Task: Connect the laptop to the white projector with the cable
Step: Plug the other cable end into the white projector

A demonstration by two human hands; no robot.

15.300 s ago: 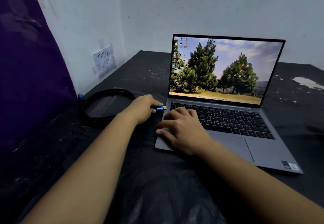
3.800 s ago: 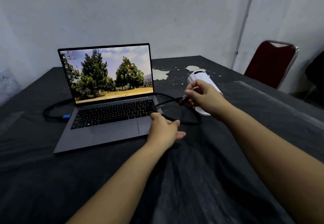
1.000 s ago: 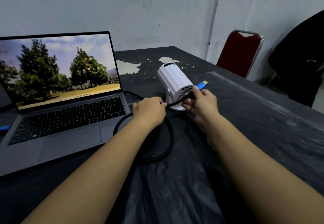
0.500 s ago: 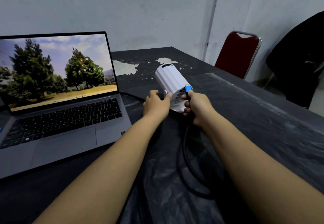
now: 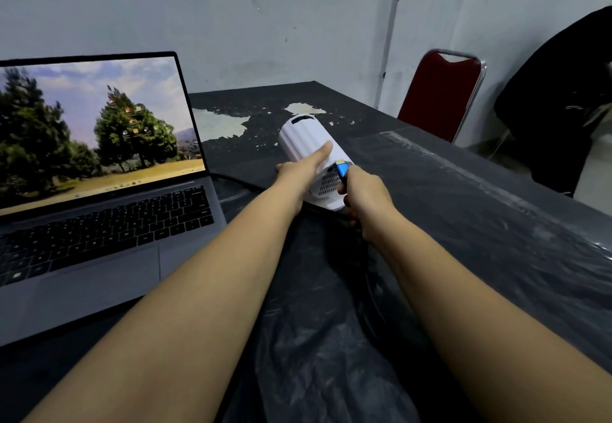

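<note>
Black plastic sheeting covers the table [image 5: 463,224], where the open laptop [image 5: 109,217] sits at left and the white projector [image 5: 304,137] lies beside it, left hand [image 5: 298,171] fingers wrapped around its body while the right hand [image 5: 361,194] pinches the cable [image 5: 231,179] by its blue plug [image 5: 342,170] against the vented rear

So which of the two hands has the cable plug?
The right hand, pinching the blue cable plug at the white projector's rear. The left hand only steadies the projector's body.
</note>
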